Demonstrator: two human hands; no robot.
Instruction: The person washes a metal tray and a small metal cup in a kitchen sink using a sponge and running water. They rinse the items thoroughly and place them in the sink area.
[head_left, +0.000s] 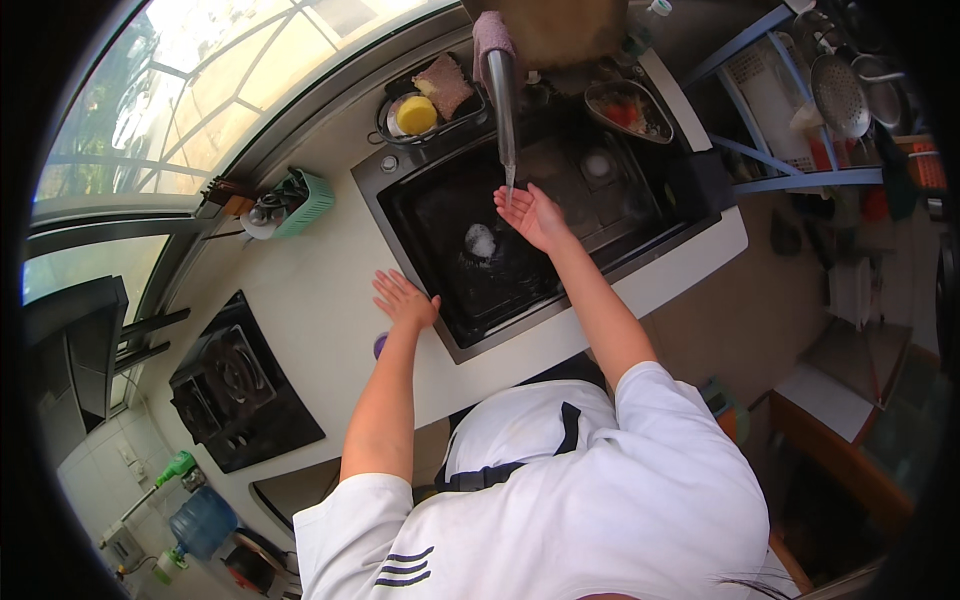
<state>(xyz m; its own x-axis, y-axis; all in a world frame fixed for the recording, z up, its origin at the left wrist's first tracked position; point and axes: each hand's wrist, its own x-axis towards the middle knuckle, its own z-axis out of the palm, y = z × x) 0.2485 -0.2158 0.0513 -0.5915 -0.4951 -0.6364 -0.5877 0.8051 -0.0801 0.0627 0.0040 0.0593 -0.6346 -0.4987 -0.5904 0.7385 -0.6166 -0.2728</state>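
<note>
Palm up, my right hand (531, 215) is under the spout of a metal faucet (503, 112), and a thin stream of water (511, 174) falls onto its fingers. It grips nothing. My left hand (407, 300) rests with spread fingers on the white countertop (330, 300), at the left rim of a dark sink (442, 315). White foam (480, 241) lies around the drain in the sink's bottom. A purple round object (380, 345) is partly hidden behind my left forearm. A pinkish cloth (493, 45) is draped over the faucet's top.
Behind the sink, a dark wire basket (375, 138) holds a yellow sponge (417, 115) and a pink scrubber (444, 84). A strainer with food scraps (628, 112) sits at the back right. A black gas stove (244, 382) and a green utensil basket (307, 202) are leftward.
</note>
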